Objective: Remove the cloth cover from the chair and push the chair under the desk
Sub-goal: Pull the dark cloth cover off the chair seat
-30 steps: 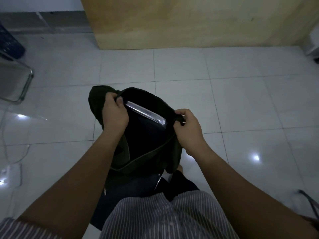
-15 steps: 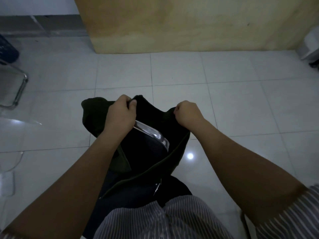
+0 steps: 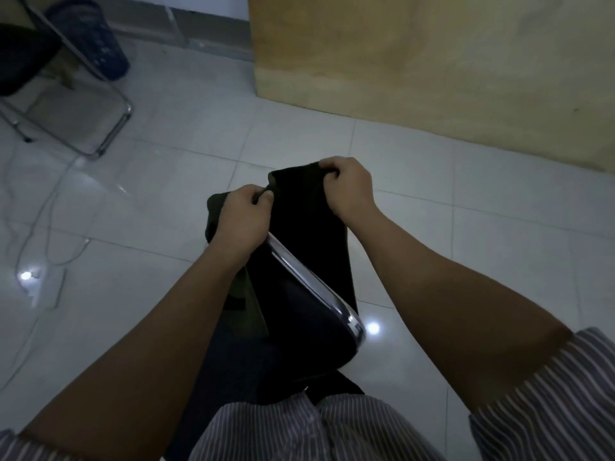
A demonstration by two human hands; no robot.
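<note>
A dark cloth cover (image 3: 309,227) hangs from both my hands above the chair (image 3: 319,291) just in front of me. My left hand (image 3: 241,221) pinches its upper left edge. My right hand (image 3: 347,188) grips the upper right edge, a little higher and farther away. Below the cloth, the chair's chrome top rail shows as a bright curved bar running down to the right. The chair's dark back lies under the rail; its seat and legs are hidden by the cloth and my body. A light wooden desk panel (image 3: 432,61) stands beyond on the tiled floor.
A second chair with a chrome sled frame (image 3: 109,128) stands at the upper left, with a dark cylindrical bin (image 3: 96,41) behind it. White cables (image 3: 40,227) trail across the glossy tiles on the left. Open floor lies between me and the wooden panel.
Both hands have lifted the cloth up and away, so the chrome rail is more exposed below them. The view has swung left, bringing the other chair and bin into sight.
</note>
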